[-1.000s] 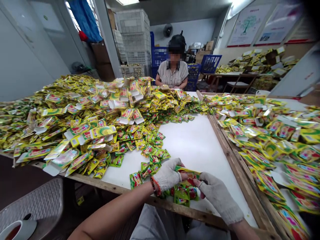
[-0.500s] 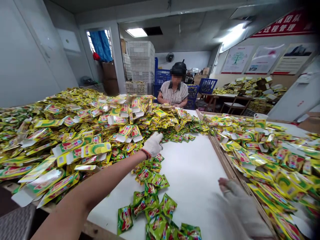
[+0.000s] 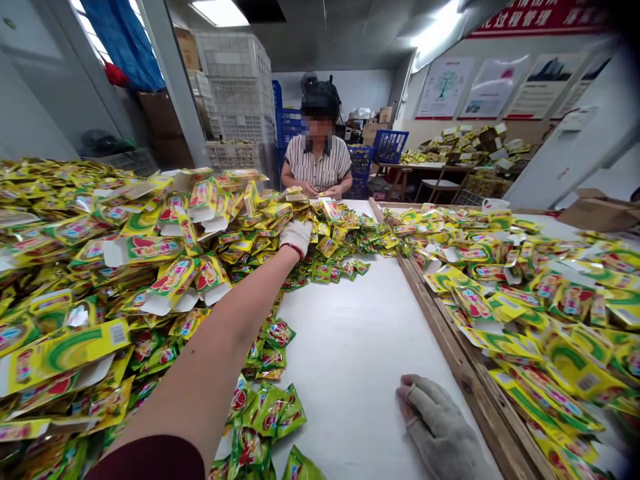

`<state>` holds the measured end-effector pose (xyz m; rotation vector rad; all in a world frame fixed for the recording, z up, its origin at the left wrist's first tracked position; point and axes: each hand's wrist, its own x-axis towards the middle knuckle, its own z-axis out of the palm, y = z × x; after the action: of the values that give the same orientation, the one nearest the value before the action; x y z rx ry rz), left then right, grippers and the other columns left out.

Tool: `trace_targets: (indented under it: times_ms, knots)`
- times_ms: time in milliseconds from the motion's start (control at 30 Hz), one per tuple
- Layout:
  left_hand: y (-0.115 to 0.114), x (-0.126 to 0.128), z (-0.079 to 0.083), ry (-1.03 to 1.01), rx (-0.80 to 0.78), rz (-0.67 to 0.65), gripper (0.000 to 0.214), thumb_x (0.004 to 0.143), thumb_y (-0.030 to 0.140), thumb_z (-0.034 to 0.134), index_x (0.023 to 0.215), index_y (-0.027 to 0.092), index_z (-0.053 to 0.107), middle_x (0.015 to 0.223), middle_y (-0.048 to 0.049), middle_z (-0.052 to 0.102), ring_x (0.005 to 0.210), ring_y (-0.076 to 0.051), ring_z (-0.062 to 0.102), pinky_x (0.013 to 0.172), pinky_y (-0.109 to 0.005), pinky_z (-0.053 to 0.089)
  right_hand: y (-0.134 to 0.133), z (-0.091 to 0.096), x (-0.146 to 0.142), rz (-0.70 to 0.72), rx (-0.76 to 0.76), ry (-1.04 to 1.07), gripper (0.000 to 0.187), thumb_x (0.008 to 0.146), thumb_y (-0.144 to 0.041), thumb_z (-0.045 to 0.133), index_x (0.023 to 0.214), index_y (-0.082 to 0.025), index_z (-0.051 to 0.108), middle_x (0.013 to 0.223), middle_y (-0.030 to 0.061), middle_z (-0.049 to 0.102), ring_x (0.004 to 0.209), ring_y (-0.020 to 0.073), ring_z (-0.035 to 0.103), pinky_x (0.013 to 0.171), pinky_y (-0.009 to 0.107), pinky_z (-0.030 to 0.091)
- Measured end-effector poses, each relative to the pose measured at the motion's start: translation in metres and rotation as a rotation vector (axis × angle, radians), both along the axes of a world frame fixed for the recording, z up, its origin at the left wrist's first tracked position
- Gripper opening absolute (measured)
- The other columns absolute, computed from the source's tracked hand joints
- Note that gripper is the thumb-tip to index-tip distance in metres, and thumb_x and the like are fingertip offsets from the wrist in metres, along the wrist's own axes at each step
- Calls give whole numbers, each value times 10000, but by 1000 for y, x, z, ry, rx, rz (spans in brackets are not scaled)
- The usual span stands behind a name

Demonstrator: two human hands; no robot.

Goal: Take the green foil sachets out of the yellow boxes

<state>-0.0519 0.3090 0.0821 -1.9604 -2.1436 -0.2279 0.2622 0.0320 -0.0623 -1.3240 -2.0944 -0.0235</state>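
My left hand [image 3: 296, 236], in a white knit glove, is stretched far out over the table and rests on the heap of yellow and green packets [image 3: 240, 220]; its fingers are hidden among them. My right hand [image 3: 437, 427], also gloved, lies flat on the white tabletop [image 3: 350, 333] near the front edge with its fingers stretched out and nothing in it. Small green sachets [image 3: 265, 407] lie scattered along my left arm.
Flat yellow cartons [image 3: 65, 347] pile up at the left. A wooden rail [image 3: 440, 333] separates a second table covered in packets [image 3: 525, 293]. A person in a striped shirt [image 3: 317, 167] sits at the far end. White crates [image 3: 235, 87] and blue baskets [image 3: 390, 143] stand behind.
Both hands have let go of the packet that they held near the front edge. My left arm has reached forward into the far heap, and my right hand has dropped flat onto the table.
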Motion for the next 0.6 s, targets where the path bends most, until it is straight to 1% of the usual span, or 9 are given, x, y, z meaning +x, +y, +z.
trace_targets:
  times_ms: [67, 133, 233, 333, 433, 533, 567, 600]
  knots:
    - [2, -2, 1, 16, -17, -22, 427, 907, 141, 278, 1283, 185, 474, 1181, -234, 493, 1086, -346, 518, 820, -478, 442, 0, -2, 0, -9, -26, -2, 215, 854, -282, 529, 950, -225, 714, 1065, 90, 695, 975, 228, 653, 883, 362, 552]
    - [-6, -3, 3, 31, -32, -47, 410, 906, 148, 291, 1262, 191, 489, 1164, -225, 507, 1070, -332, 536, 817, -476, 453, 0, -2, 0, -14, -49, -7, 219, 860, -279, 522, 950, -226, 714, 1068, 89, 692, 994, 232, 644, 900, 374, 543]
    - [-27, -5, 10, 49, -46, -89, 385, 902, 144, 307, 1229, 189, 507, 1113, -203, 548, 1040, -311, 565, 818, -468, 461, 0, -1, 0, -5, -53, -5, 221, 861, -271, 512, 929, -223, 717, 1054, 91, 697, 982, 232, 647, 896, 378, 541]
    - [-54, -4, 17, 64, -51, -145, 380, 902, 129, 306, 1212, 191, 517, 1050, -175, 584, 1005, -291, 589, 817, -449, 460, 0, 2, -1, 4, -41, 4, 218, 855, -274, 514, 904, -225, 720, 1040, 90, 702, 962, 234, 653, 886, 383, 541]
    - [-88, 3, 20, 76, -49, -233, 399, 911, 128, 284, 1232, 208, 508, 1041, -159, 594, 985, -273, 591, 807, -422, 460, 1, 1, -1, 9, -42, 2, 219, 856, -280, 513, 899, -219, 719, 1039, 90, 702, 957, 233, 652, 887, 383, 538]
    - [-136, 20, 11, 78, -43, -368, 382, 933, 201, 320, 1272, 265, 482, 1066, -118, 590, 989, -236, 574, 807, -360, 456, 1, -2, 0, 23, -43, -2, 224, 855, -292, 513, 899, -211, 718, 1031, 91, 702, 953, 233, 652, 886, 383, 537]
    - [-155, 27, 5, 72, -39, -447, 383, 935, 226, 341, 1293, 284, 464, 1074, -104, 588, 994, -220, 566, 811, -334, 452, 1, -3, 1, 25, -42, -1, 226, 853, -299, 516, 903, -211, 718, 1031, 91, 702, 952, 235, 652, 887, 386, 537]
    - [-173, 34, -1, 48, -4, -593, 385, 932, 227, 351, 1298, 258, 467, 1065, -115, 589, 977, -220, 562, 805, -332, 449, 1, -5, 2, 23, -41, -1, 229, 850, -308, 519, 906, -212, 718, 1032, 92, 702, 951, 238, 652, 886, 390, 536]
